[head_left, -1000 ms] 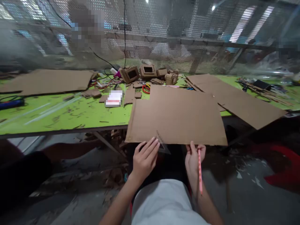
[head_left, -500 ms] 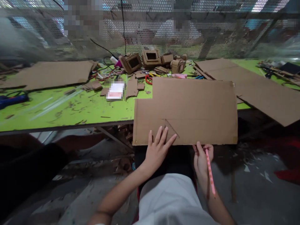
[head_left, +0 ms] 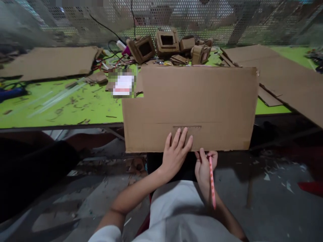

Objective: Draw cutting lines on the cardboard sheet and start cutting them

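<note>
A large brown cardboard sheet [head_left: 202, 90], notched at its upper left corner, leans up from my lap against the table edge. My left hand [head_left: 175, 154] lies flat on its lower part, fingers spread. Just above those fingertips shows the marked edge of a clear ruler [head_left: 188, 127]; the rest of its shape I cannot make out. A faint line runs across the cardboard a little above it. My right hand [head_left: 204, 169] is at the sheet's bottom edge, closed around a pink spotted pencil [head_left: 212, 185] that points down toward me.
On the green table [head_left: 98, 104] are several small cardboard boxes [head_left: 167, 42], a pixelated white item [head_left: 123, 84] and clear sticks [head_left: 60, 97]. More cardboard sheets lie left [head_left: 58, 62] and right [head_left: 285, 74]. A perforated metal screen [head_left: 158, 16] stands behind. Someone's dark-clothed leg [head_left: 32, 171] is at left.
The ruler's visible edge has turned from slanting to level. The cardboard has shifted left in view, and my right hand has moved left with the pencil. The view has tilted down.
</note>
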Available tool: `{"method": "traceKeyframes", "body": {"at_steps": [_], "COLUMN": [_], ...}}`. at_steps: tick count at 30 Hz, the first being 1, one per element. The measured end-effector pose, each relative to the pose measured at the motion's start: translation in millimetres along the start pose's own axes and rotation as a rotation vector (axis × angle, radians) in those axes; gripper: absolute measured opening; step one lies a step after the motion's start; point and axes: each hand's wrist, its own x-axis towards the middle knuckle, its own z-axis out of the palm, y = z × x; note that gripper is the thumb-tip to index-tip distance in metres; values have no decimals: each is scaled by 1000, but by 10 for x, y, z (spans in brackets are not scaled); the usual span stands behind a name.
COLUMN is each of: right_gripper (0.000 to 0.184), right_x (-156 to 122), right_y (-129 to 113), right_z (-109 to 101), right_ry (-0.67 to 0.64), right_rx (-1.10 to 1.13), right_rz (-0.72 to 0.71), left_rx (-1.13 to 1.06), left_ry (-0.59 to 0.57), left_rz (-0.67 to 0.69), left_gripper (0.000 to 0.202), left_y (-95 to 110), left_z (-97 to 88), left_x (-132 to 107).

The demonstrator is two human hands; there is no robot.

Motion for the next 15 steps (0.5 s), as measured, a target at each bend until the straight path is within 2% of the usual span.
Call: {"method": "traceKeyframes", "body": {"at_steps": [4,10,15], "right_gripper": [41,39,36], "right_x": [0,-34,0], "right_y": [-6,-31,4], "right_z": [21,14,-57], "right_ry": [-17,-43,-64], "right_rx": [23,15,-41], "right_rz": [1,-6,-21], "left_rx": [42,49,62], "left_ry": [7,127,184], "left_rz": [-5,5,28], "left_gripper": [57,59,52], "left_y": [-72,-136,-161], "left_z": [11,111,156], "left_x": [8,55,42]}}
